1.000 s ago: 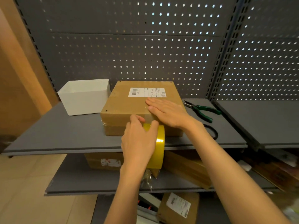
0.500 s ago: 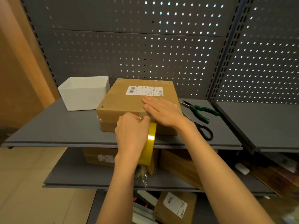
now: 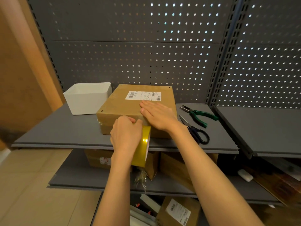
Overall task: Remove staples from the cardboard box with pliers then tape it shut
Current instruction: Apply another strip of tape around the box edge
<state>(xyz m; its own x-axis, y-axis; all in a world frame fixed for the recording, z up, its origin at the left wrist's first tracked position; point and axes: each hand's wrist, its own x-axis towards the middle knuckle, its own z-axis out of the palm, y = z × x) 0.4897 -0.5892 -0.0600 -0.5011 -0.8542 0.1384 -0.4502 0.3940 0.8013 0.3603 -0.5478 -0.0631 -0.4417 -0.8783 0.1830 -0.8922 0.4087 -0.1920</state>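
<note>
A closed cardboard box (image 3: pixel 123 105) with a white shipping label lies on the grey shelf (image 3: pixel 65 128). My right hand (image 3: pixel 158 115) lies flat on the box top near its front edge, fingers straight. My left hand (image 3: pixel 126 133) grips a yellow tape roll (image 3: pixel 141 145) held against the box's front edge; tape runs from the roll onto the box under my right hand. Green-handled pliers (image 3: pixel 197 113) lie on the shelf to the right of the box, untouched.
A white bin (image 3: pixel 88 98) stands left of the box. Black-handled scissors (image 3: pixel 196 132) lie beside my right wrist. Perforated metal panels back the shelf. More cardboard boxes (image 3: pixel 177 211) sit on the lower shelves. Another shelf (image 3: pixel 260 128) adjoins on the right.
The tape roll has turned more edge-on in my left hand at the box's front edge. My right hand stays flat on the box top.
</note>
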